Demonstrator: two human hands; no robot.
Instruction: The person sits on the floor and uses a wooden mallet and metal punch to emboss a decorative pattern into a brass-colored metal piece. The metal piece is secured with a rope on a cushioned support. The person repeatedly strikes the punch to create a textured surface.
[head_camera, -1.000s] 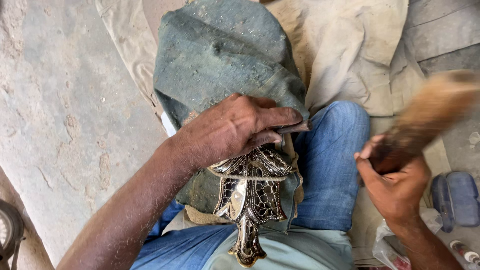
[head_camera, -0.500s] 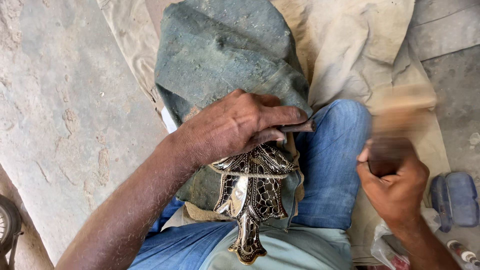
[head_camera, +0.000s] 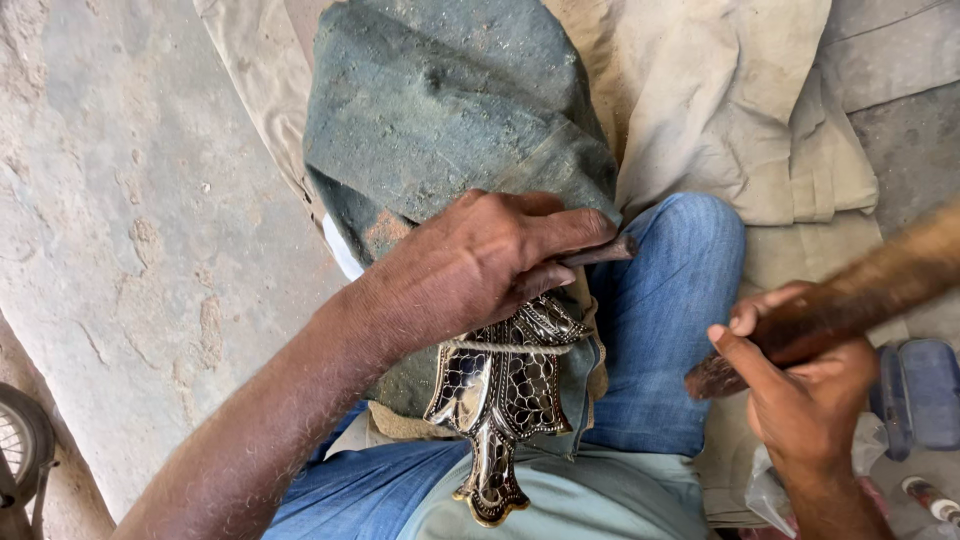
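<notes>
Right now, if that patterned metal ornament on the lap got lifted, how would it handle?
The metal ornament looks rigid and probably heavy for its size. Its shiny surface may be slippery. A cord ties it down, so it likely won't lift freely.

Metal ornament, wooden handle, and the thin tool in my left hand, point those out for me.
metal ornament (head_camera: 497, 395), head view, its netted middle.
wooden handle (head_camera: 850, 295), head view, shaft above the right hand's grip.
thin tool (head_camera: 600, 252), head view, dark tip past the left hand's fingers.

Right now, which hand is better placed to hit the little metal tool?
Probably the right hand: it grips the wooden handle, raised. The left hand holds the metal tool on the ornate metal piece.
</notes>
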